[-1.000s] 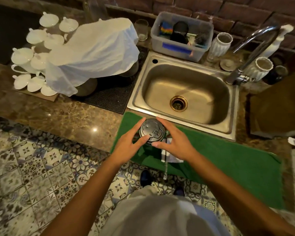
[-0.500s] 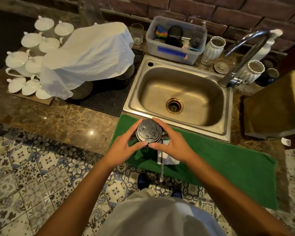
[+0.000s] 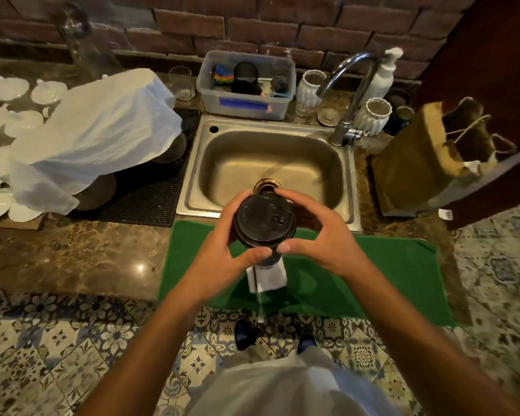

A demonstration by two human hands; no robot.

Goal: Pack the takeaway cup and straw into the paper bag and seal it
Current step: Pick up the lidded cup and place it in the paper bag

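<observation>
A dark takeaway cup with a black lid [image 3: 263,219] is held up over the green towel [image 3: 373,274], between both hands. My left hand [image 3: 225,250] grips its left side and my right hand [image 3: 318,238] its right side, thumbs meeting at the near rim. A wrapped straw [image 3: 260,298] lies on the towel under the cup beside a white napkin [image 3: 272,274], its end poking past the counter edge. The brown paper bag [image 3: 415,172] stands open on the counter at the right, with twine handles.
A steel sink [image 3: 270,163] with a curved tap [image 3: 348,94] lies behind the towel. White cups and a white cloth [image 3: 96,130] cover the left counter. A plastic tub [image 3: 246,85], ribbed cups and a soap bottle stand at the back. A dark wooden panel [image 3: 493,85] rises at the right.
Both hands have lifted the cup off the towel toward the camera, so the lid looks larger. The view has shifted left, bringing the paper bag more into sight.
</observation>
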